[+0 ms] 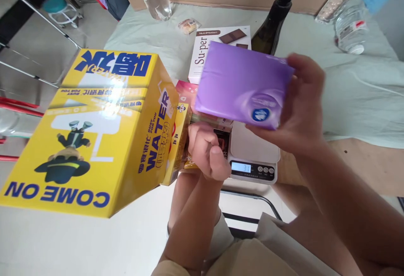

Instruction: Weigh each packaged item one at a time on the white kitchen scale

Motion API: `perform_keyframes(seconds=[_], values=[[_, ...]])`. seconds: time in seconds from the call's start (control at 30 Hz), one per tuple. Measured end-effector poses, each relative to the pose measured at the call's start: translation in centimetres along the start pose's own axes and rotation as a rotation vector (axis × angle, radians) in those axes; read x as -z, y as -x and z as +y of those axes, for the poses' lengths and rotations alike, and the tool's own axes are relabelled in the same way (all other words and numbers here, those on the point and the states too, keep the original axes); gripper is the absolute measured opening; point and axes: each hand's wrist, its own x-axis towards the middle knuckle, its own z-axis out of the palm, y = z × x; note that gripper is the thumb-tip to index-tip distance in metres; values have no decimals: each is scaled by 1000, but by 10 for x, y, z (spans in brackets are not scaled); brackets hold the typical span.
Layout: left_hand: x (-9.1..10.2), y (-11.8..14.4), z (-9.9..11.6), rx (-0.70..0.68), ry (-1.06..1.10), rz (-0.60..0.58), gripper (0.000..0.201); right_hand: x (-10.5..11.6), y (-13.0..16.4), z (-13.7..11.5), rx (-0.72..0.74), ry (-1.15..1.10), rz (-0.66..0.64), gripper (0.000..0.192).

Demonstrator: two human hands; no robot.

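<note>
My right hand (301,107) grips a purple tissue pack (241,84) by its right end and holds it in the air above a white kitchen scale (254,158) whose display is lit. My left hand (208,149) is curled into a fist just left of the scale, beside a small yellow box (179,141); whether it grips anything I cannot tell. A dark packet (222,139) lies right behind that hand.
A big yellow water carton (94,128) fills the left. Behind the scale lie a white chocolate box (214,44) and a pink packet (186,91). A dark pump bottle (274,19) and clear plastic bottles (347,23) stand further back on the pale cloth (362,91).
</note>
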Motion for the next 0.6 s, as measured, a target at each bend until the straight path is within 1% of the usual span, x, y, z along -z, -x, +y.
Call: perform_keyframes(seconds=[0.03,0.07,0.1,0.17,0.23,0.3,0.37,0.43,0.53,0.6], values=[[0,0,0,-25,-2,22,30,9,12,-2,39,4,47,108],[-1,0,1,-38,0,29,31,20,25,-3,19,26,50,103],[-1,0,1,-39,7,21,30,30,39,-3,52,48,80,104],[-4,4,2,-9,28,-35,26,47,67,2,18,61,39,108],[-7,9,3,22,58,-111,23,56,91,12,-35,30,44,109],[-11,14,5,40,81,-182,22,56,110,23,-83,-23,68,109],[-14,18,6,51,84,-247,24,52,121,33,-126,-68,60,111],[-16,22,6,62,75,-288,27,50,126,41,-194,-89,8,112],[-14,26,3,92,52,-289,33,54,128,53,-296,-96,-128,118],[-12,29,1,114,34,-273,37,59,128,59,-276,-120,-167,119]])
